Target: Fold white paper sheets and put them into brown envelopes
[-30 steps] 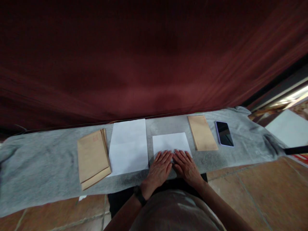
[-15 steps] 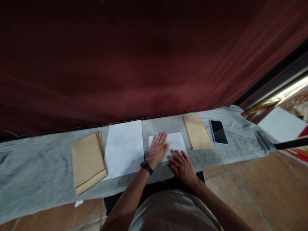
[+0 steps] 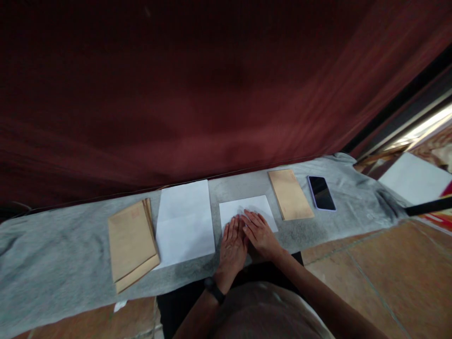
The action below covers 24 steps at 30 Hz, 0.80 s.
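A folded sheet of white paper [image 3: 249, 205] lies on the grey cloth in front of me. My left hand [image 3: 233, 242], with a dark band on its wrist, rests flat on the sheet's near left part, fingers stretched out. Beside it, my right hand [image 3: 259, 231] lies flat over the near edge, its fingertips at the left hand's fingers. Neither hand grips anything. The hands cover the middle of the sheet's near edge. To the left is a larger stack of white paper [image 3: 185, 221]; on the right lie brown envelopes [image 3: 291, 194].
More brown envelopes [image 3: 132, 240] are piled at the left. A phone [image 3: 321, 193] in a light purple case lies at the right. Grey cloth [image 3: 63, 254] covers the narrow surface, with a dark red curtain [image 3: 212, 94] behind it and floor tiles [image 3: 381, 273] below.
My left hand has slid from the middle of the folded paper toward its near edge. My right hand has moved up and left onto the paper, close to the left hand.
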Tool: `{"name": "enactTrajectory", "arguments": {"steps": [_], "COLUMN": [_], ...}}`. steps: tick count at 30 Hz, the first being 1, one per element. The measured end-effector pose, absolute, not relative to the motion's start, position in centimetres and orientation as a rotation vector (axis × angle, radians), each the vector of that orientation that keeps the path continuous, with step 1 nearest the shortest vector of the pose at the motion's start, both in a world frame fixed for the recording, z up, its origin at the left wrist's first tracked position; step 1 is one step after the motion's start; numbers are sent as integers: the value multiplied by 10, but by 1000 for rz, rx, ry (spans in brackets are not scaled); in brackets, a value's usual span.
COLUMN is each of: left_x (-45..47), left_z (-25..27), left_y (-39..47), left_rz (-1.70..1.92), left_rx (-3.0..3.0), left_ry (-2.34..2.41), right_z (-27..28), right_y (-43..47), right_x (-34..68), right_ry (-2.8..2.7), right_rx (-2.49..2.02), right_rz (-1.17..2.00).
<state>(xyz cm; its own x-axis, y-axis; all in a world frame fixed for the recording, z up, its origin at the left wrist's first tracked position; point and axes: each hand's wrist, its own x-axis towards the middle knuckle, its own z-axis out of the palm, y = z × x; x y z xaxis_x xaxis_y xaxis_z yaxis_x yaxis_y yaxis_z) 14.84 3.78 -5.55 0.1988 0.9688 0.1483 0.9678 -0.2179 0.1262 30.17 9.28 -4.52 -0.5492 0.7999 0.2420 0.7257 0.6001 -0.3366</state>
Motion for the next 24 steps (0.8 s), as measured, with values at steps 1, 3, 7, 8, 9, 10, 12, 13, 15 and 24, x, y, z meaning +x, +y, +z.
{"name": "enactTrajectory", "arguments": {"steps": [1,3,7,8,9,10,12,13,15,24], "left_x": [148,147,141,141,141,142,149,154,165,156], "left_z": [-56,-56,-56,-56,-54,-52,-48,-45,-43,-57], "left_y": [39,41,40,40,40,41,47,51,62,94], "left_rz": [323,374,483,495,501,501,488,479,461,518], "left_rx": [2413,2373,2263,2235,2209,2188,2181,2197,2241,2216], "left_ry": [1990,2056,2183,2213,2242,2269,2280,2258,2176,2127], "right_z": [-48,-54,-68,-70,-72,-73,-73,-72,-69,-69], "right_y": [100,110,116,115,113,111,108,107,105,105], "right_x": [298,296,312,317,321,324,327,327,325,325], "right_ry": [-2453,-2415,-2303,-2284,-2273,-2267,-2263,-2263,-2260,-2252], "right_rx": [-1265,-1366,-1516,-1529,-1535,-1537,-1541,-1540,-1538,-1559], "right_rz": [248,163,-29,-63,-87,-103,-121,-123,-119,-80]}}
